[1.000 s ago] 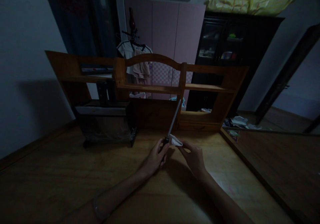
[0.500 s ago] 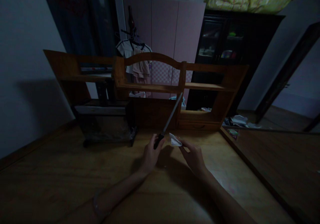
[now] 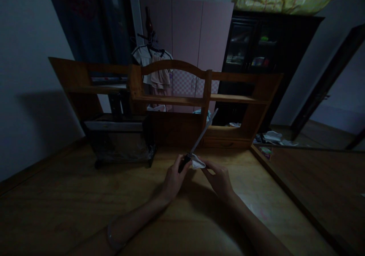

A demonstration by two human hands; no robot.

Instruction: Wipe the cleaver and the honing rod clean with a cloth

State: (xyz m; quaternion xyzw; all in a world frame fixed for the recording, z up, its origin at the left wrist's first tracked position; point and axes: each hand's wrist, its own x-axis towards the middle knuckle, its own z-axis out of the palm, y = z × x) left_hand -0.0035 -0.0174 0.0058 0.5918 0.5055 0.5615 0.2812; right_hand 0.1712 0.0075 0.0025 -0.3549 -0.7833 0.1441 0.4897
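My left hand [image 3: 173, 176] is closed round the black handle of what looks like a long, narrow-bladed knife [image 3: 203, 131]. The blade slants up and away to the right, in front of the wooden shelf unit. Between the fingertips of my right hand [image 3: 220, 178], a folded white tissue [image 3: 197, 162] is pinched. It lies right beside the base of the blade, near the left thumb; whether it touches the metal I cannot tell. Both hands are above the wooden surface.
A wooden shelf unit [image 3: 173, 100] stands across the far side of the wooden surface [image 3: 137, 195]. At its left is a dark box-like stand [image 3: 119, 143]. Behind are hanging clothes [image 3: 159, 71], a pink wardrobe [image 3: 186, 31] and a dark cabinet [image 3: 273, 46]. A raised edge [image 3: 288, 187] runs along the right.
The knife has swung so its tip points further right. Its handle has shifted slightly right, bringing the blade's base up to the white tissue. My right hand has barely moved.
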